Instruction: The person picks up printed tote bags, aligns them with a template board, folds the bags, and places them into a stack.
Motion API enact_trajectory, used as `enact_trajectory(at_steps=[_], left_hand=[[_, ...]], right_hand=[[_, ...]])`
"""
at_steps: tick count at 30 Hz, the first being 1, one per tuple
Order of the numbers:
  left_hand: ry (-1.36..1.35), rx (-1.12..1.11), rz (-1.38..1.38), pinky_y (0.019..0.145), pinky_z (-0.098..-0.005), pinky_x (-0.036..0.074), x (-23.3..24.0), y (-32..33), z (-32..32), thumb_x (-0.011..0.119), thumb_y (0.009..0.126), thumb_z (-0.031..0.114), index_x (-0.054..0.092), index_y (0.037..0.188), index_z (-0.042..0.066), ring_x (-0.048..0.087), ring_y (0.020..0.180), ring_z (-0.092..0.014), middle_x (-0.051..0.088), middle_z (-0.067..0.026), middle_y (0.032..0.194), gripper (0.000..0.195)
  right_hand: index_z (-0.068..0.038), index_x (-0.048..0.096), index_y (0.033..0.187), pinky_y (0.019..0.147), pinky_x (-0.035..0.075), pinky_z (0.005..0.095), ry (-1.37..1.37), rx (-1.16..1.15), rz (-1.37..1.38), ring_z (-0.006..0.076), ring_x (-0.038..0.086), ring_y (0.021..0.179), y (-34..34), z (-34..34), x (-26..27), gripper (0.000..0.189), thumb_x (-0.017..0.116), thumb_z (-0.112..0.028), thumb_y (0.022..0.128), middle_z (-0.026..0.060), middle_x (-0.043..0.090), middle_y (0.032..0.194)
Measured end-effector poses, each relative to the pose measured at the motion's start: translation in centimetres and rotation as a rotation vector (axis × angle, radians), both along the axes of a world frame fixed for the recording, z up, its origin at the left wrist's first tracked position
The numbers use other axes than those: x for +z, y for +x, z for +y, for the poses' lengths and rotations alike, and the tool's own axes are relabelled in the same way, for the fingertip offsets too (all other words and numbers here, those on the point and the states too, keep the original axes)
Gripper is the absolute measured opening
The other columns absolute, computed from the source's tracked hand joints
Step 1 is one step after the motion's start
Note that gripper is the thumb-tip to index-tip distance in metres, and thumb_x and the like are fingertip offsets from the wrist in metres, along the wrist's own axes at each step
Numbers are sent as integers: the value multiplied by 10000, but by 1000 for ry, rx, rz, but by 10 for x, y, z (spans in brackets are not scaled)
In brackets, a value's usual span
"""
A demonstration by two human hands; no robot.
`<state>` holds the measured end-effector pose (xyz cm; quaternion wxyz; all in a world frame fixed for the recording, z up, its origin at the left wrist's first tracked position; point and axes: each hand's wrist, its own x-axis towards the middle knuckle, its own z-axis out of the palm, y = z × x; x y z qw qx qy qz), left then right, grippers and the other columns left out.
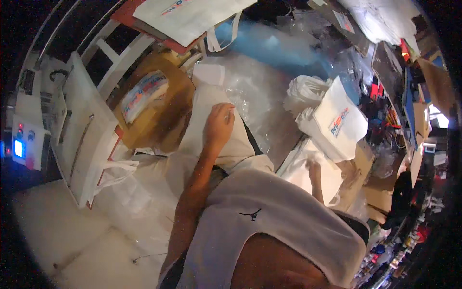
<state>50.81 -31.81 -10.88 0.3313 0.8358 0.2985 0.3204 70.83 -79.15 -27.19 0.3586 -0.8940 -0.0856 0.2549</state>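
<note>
My left hand (221, 119) rests on the light trouser leg (205, 104), its fingers loosely bent and nothing seen in them. At the right, my right hand (314, 166) is over a pale fabric bag (326, 180); it is blurred, and whether it grips the fabric is unclear. Just beyond that hand, a white printed bag (339, 123) lies tilted beside a bundle of folded white bags (306, 90). Left of my left leg, an open cardboard box (177, 104) holds printed white bags (146, 94).
At the far left stands a machine with a lit control panel (20, 148). A white printed bag (191, 18) lies on a red-edged platen at the top. Clear plastic (252, 90) covers the area ahead, near a blue plastic-wrapped roll (270, 43). Cardboard (377, 197) lies at right.
</note>
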Motion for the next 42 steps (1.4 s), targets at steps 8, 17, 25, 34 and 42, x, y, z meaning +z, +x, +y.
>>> enact_trajectory(at_steps=[8, 17, 25, 34, 42], left_hand=[[-1843, -685, 525, 891, -449, 536, -3, 14, -46, 301, 864, 836, 535, 1235, -93, 688, 1002, -351, 673, -272, 1107, 1028], [-2000, -1417, -1156, 1026, -420, 436, 67, 117, -54, 486, 932, 663, 517, 1337, 60, 572, 1196, -239, 612, -114, 1280, 727], [-1048, -442, -850, 868, -299, 526, 229, 100, 79, 567, 1011, 336, 539, 1303, 62, 622, 1025, -145, 634, -77, 1211, 401], [4, 367, -441, 758, -391, 497, 143, 98, 250, 652, 927, 300, 638, 1007, -21, 638, 816, -317, 676, -193, 926, 331], [27, 610, -100, 776, -461, 507, 121, 61, 311, 768, 819, 284, 600, 945, -29, 651, 824, -411, 668, -219, 856, 376]], right_hand=[[-4, 549, 1308, 983, 479, 387, 1461, -65, 171, 233, 614, 1076, 46, 263, 259, 487, 629, -321, 947, 117, 625, 1185], [-51, 422, 1425, 1097, 340, 485, 2044, 357, 36, 313, 464, 1274, 36, 233, 326, 733, 657, -467, 868, 147, 461, 1401], [-97, 328, 1516, 1183, 224, 518, 2378, 457, 699, 319, 342, 1414, 131, 217, 256, 952, 717, -583, 796, 129, 331, 1564], [-29, 604, 1150, 721, 511, 263, 1183, 418, 441, 140, 630, 868, 156, 466, 305, 243, 604, -188, 966, 70, 649, 982], [-7, 605, 910, 486, 428, 257, 876, 325, 57, 129, 560, 562, 181, 607, 276, 131, 691, -44, 819, 47, 614, 728]])
